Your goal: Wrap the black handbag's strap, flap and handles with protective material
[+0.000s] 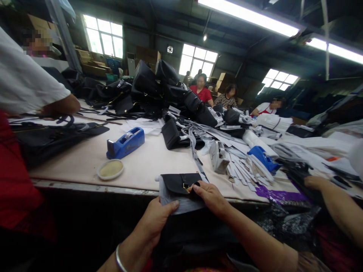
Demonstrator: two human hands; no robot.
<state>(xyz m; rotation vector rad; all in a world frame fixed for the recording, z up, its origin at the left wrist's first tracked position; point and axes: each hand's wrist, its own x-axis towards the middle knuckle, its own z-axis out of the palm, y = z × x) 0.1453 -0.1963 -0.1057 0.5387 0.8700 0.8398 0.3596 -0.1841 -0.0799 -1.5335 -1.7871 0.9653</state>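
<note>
A small black handbag (173,183) with a flap, a strap and a gold-coloured clasp is held at the table's front edge. Pale tissue paper (184,206) shows below its flap. My left hand (159,215) grips the lower left side, thumb pressed on the paper. At the clasp, my right hand (208,194) is closed, with thumb and fingers pinching near the gold hardware and a small black piece at the fingertips. The lower part of the bag and what lies in my lap are dark and hard to make out.
On the table (76,158) stand a blue tape dispenser (126,143) and a round dish (110,170). Black bags (159,83) are heaped behind, with paper strips (241,170) and a second blue dispenser (262,158) to the right. Co-workers' arms (337,204) reach in from both sides.
</note>
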